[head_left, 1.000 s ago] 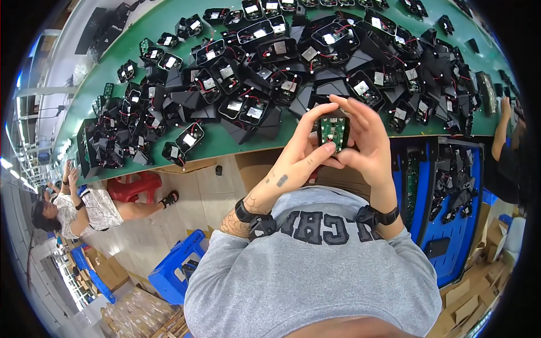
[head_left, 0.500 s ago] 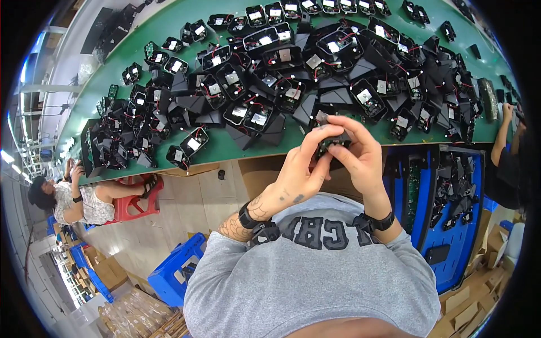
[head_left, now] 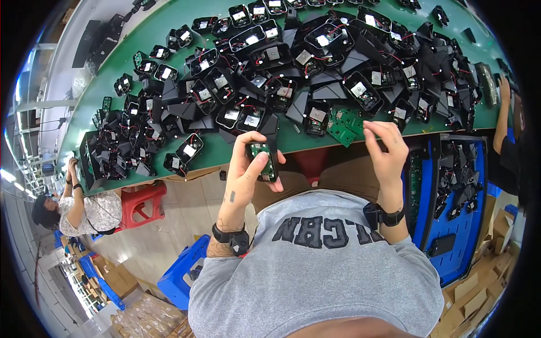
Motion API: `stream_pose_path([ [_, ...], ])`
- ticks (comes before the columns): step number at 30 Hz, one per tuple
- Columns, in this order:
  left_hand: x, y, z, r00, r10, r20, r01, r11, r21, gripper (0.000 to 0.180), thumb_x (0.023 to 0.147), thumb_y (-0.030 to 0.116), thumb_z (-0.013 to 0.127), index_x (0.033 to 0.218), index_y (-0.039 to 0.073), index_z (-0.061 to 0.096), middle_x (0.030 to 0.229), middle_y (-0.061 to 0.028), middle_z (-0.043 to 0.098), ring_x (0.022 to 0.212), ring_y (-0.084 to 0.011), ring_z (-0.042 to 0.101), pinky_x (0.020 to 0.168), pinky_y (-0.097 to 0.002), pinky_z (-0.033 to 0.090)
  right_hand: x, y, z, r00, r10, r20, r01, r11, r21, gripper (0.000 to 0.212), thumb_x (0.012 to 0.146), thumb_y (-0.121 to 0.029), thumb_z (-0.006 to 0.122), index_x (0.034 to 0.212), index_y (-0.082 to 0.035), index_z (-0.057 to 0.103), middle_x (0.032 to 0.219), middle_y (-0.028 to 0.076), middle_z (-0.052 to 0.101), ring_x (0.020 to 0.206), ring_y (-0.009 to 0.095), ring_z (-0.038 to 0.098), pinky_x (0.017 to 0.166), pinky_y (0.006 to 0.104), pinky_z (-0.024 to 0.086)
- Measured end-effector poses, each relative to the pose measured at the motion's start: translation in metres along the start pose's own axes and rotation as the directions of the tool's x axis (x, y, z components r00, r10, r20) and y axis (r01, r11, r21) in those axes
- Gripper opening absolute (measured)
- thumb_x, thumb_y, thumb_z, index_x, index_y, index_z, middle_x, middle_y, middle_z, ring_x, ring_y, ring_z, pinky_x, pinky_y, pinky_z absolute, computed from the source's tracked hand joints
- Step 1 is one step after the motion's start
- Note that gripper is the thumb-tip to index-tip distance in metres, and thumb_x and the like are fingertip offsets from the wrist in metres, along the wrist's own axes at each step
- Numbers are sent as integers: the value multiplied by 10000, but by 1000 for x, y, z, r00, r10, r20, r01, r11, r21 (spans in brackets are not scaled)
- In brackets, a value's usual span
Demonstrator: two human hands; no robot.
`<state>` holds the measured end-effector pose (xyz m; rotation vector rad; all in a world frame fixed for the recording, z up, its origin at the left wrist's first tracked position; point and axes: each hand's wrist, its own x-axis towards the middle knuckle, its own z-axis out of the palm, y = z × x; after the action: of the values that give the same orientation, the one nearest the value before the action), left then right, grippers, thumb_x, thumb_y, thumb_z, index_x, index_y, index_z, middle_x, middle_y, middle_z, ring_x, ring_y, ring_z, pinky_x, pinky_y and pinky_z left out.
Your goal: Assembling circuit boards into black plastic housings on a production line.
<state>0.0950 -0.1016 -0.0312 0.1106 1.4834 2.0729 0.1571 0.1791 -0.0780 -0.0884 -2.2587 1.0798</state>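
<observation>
My left hand (head_left: 246,169) is closed round a small black plastic housing (head_left: 275,151), held upright in front of the bench edge. A green circuit board (head_left: 260,150) shows in its open side, and my left thumb presses on it. To the right, my right hand (head_left: 389,151) is bent in a pinch, thumb and forefinger tips close together at the right edge of several flat green circuit boards (head_left: 344,126). These boards lie overlapping at the near edge of the green bench. Just left of them sits an open black housing (head_left: 316,117) with a white block inside.
Black housings with red wires (head_left: 248,115) are heaped across the green bench top (head_left: 296,145). At right stands a blue rack (head_left: 445,265) holding more black parts. A person (head_left: 67,208) is at the left on a red stool (head_left: 143,205); another person's arm (head_left: 503,112) reaches in at right.
My hands have parted. The left has drawn left and lower with the black housing, its board now facing up; the right has moved right to the green boards, which now show.
</observation>
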Motion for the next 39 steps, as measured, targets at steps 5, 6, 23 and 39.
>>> stream_pose_path([
  [5, 0, -8, 5, 990, 36, -134, -41, 998, -38, 287, 944, 115, 521, 1218, 68, 451, 908, -168, 619, 519, -187, 618, 450, -271, 537, -7, 4, 14, 997, -59, 44, 67, 977, -203, 238, 764, 2, 704, 999, -25, 681, 1033, 81, 653, 973, 248, 595, 851, 332, 466],
  [6, 0, -8, 6, 988, 46, -146, -56, 996, -66, 285, 930, 111, 549, 1198, 57, 470, 902, -162, 623, 512, -181, 616, 449, -272, 540, -9, 5, 15, 998, -31, 54, 41, 980, -195, 247, 768, -13, 708, 1014, -27, 683, 1045, 88, 650, 983, 257, 592, 871, 344, 458],
  [23, 2, 4, -8, 974, 54, -219, -46, 998, 45, 446, 904, 146, 585, 1315, 72, 427, 970, -178, 637, 528, -174, 628, 466, -262, 542, -18, 21, 37, 996, -76, -49, 64, 974, -219, 243, 762, -11, 733, 1000, -27, 685, 1037, 76, 640, 976, 235, 583, 864, 330, 455],
  [39, 104, 223, -234, 699, 547, -461, 57, 600, 798, 449, 791, 210, 713, 1167, -1, 590, 918, -71, 678, 645, -116, 634, 492, -226, 462, -38, 37, 31, 974, -167, -151, 139, 973, -184, 225, 805, 70, 656, 1024, 24, 673, 1119, 139, 538, 983, 258, 568, 824, 344, 488],
])
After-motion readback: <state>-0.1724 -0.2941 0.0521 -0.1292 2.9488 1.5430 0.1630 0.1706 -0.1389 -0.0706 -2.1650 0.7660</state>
